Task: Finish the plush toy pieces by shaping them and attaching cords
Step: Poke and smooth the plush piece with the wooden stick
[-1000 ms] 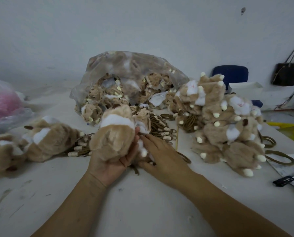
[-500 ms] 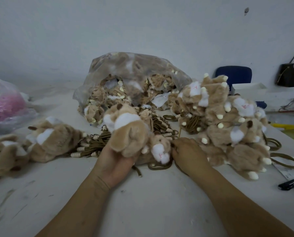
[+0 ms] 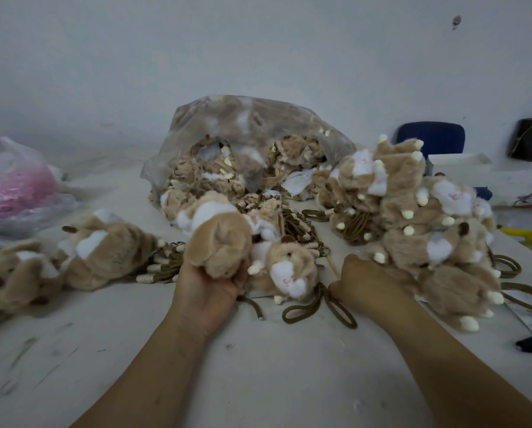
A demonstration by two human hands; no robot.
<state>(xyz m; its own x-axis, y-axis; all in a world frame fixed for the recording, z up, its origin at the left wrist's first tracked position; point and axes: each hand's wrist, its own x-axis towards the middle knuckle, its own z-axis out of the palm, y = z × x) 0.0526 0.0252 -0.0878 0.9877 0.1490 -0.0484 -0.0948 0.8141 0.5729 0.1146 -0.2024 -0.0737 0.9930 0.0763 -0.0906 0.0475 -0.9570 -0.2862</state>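
Left hand [image 3: 209,287] is wrapped around a fluffy tan-and-white plush toy body [image 3: 218,247] over the white table [image 3: 258,372], right hand [image 3: 362,278] is curled next to the brown cord loop [image 3: 317,296], can't tell if it's gripping anything, heap of tan plush toys [image 3: 413,242] crowding it.

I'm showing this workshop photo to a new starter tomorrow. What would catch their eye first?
Most likely the tall heap of tan-and-white plush toys with cream tips on the right of the white table, and the clear plastic bag stuffed with more plush pieces at the centre back. In front, the left hand grips a tan furry plush piece, with brown cord loops lying just to its right.
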